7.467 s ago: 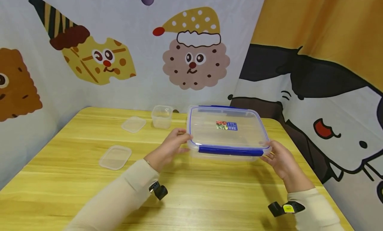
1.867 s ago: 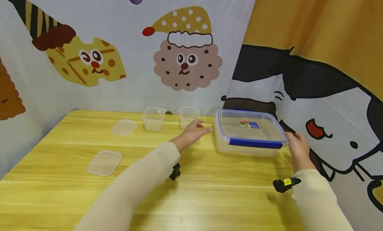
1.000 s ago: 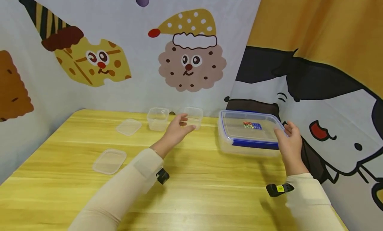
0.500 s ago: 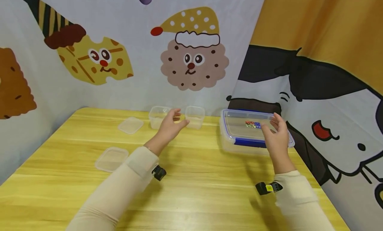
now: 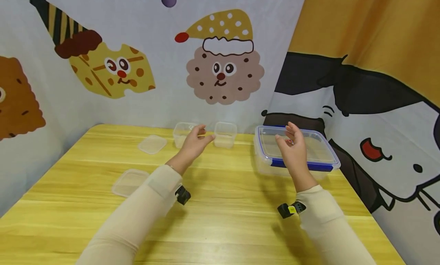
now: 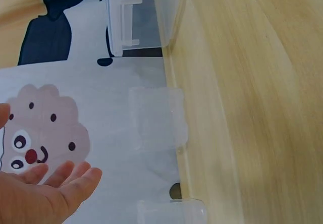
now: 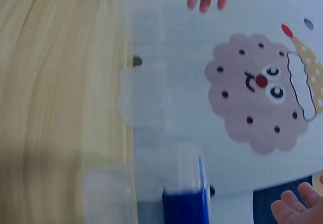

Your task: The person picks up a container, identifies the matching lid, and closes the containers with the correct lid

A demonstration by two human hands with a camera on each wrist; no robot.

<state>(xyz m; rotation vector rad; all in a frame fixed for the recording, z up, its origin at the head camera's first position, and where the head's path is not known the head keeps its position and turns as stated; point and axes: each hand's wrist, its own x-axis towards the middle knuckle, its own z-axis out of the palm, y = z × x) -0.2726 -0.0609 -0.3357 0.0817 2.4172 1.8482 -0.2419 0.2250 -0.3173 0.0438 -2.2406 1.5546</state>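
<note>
My left hand [image 5: 190, 146] hovers over the table with relaxed fingers, in front of a small clear plastic container [image 5: 179, 133] that it partly covers. Just right of its fingertips stands a second small clear container [image 5: 225, 135]. My right hand [image 5: 293, 152] is raised before the large clear food storage box [image 5: 319, 148], which has a lid with a blue seal and blue side clips. The fingers are loosely bent and hold nothing. In the right wrist view the box's blue clip [image 7: 185, 206] shows at the bottom, apart from the hand.
Two flat translucent lids lie at the left, one farther back [image 5: 152, 144] and one nearer [image 5: 128, 182], partly behind the left sleeve. The wooden table [image 5: 220, 219] ends at a cartoon-printed curtain [image 5: 165, 104] at the back.
The large box, earlier held by both hands, now rests at the right, and the second small container is visible. The right hand has let go of it and moved left; the left hand has drawn left.
</note>
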